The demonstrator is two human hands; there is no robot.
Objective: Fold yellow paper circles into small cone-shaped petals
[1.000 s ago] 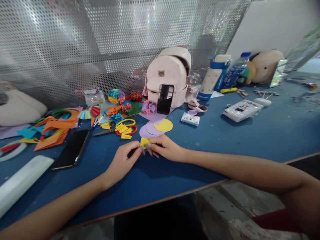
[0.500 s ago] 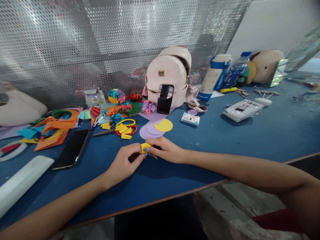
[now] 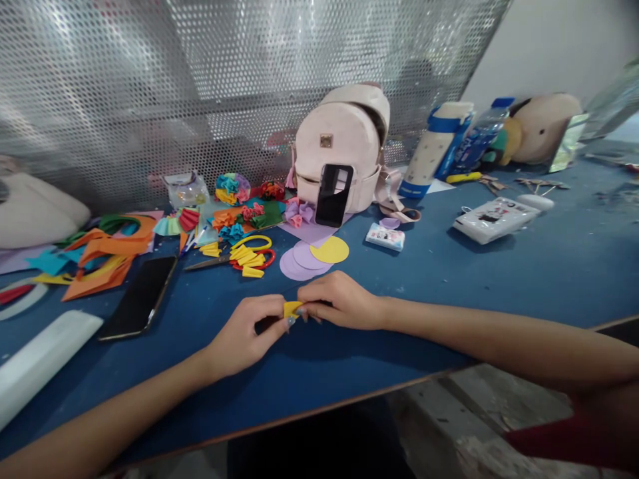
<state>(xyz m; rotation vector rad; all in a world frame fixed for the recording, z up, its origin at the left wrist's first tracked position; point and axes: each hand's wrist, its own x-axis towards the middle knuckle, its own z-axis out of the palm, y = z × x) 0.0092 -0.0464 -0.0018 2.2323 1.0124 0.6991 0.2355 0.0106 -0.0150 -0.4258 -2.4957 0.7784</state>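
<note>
A small folded piece of yellow paper (image 3: 291, 309) is pinched between my two hands, low over the front part of the blue table. My left hand (image 3: 252, 332) grips its left end between thumb and fingers. The fingertips of my right hand (image 3: 339, 301) close on its right end. Just beyond my hands lie several flat lilac paper circles (image 3: 298, 261) and a yellow paper circle (image 3: 330, 250) overlapping them. Folded yellow paper pieces (image 3: 248, 257) rest on scissors (image 3: 210, 263) to the left of the circles.
Phone (image 3: 140, 297) and white case (image 3: 47, 362) lie left, near coloured paper scraps (image 3: 107, 247). A second phone (image 3: 334, 196) leans on a pale backpack (image 3: 337, 136). Right are tissue packs (image 3: 385, 237) (image 3: 496, 219) and a flask (image 3: 430, 150). The table edge (image 3: 299, 412) is in front.
The view has shifted slightly. My right hand has moved a little to the right, its fingertips now at the yellow piece's right end. Both hands still hold the piece.
</note>
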